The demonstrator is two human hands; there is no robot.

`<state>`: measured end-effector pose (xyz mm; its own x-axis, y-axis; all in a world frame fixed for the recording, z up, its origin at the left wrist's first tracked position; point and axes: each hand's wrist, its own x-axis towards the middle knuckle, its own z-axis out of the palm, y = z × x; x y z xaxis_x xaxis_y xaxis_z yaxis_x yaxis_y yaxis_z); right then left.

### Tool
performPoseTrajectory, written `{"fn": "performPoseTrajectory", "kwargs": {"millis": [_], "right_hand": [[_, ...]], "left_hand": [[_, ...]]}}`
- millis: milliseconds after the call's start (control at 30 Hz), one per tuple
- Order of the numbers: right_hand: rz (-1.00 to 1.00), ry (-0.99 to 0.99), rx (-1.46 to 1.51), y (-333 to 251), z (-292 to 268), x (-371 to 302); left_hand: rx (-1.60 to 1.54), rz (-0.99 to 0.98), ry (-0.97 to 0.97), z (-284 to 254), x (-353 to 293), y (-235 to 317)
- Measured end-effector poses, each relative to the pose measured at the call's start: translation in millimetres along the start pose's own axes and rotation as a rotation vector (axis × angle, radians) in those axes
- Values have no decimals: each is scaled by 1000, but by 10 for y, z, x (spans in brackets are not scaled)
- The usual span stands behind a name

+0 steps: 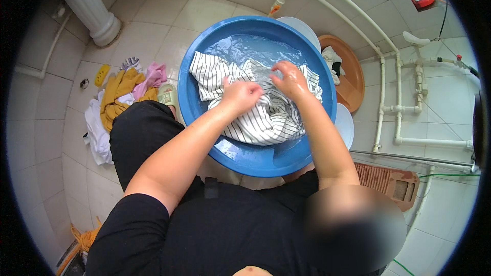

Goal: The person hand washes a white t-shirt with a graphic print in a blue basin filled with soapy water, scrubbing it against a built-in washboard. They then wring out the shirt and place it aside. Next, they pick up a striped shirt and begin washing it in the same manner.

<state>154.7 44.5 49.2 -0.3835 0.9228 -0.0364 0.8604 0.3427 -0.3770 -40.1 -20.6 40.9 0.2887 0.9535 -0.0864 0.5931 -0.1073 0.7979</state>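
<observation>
A white garment with dark stripes [266, 125] lies bunched and wet in the big round blue basin [188, 103], in front of me. Water [255, 46] shows around the cloth, mostly at the far side. Above the garment's left part my left hand [240, 98] is curled closed; what its fingers hold, if anything, is hidden. My right hand [290, 80], wet, hovers over the right part of the cloth. Its fingers are bent but apart, with no cloth visible between them. The two hands do not touch.
Yellow, pink and white clothes [120, 94] lie piled on the tiled floor to the left, near a yellow brush [102, 75]. An orange-brown basin [353, 87] holds more cloth behind right. A brown washboard [388, 184] lies right. White pipes [382, 102] run along the wall.
</observation>
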Motion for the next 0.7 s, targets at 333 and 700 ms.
{"fn": "performPoseTrajectory", "kwargs": {"millis": [333, 700], "right_hand": [[573, -297, -82, 82, 553, 61], [-17, 337, 448, 186, 897, -324]], "left_hand": [[-58, -766, 409, 153, 222, -460], [-1112, -525, 292, 480, 368, -608]]}}
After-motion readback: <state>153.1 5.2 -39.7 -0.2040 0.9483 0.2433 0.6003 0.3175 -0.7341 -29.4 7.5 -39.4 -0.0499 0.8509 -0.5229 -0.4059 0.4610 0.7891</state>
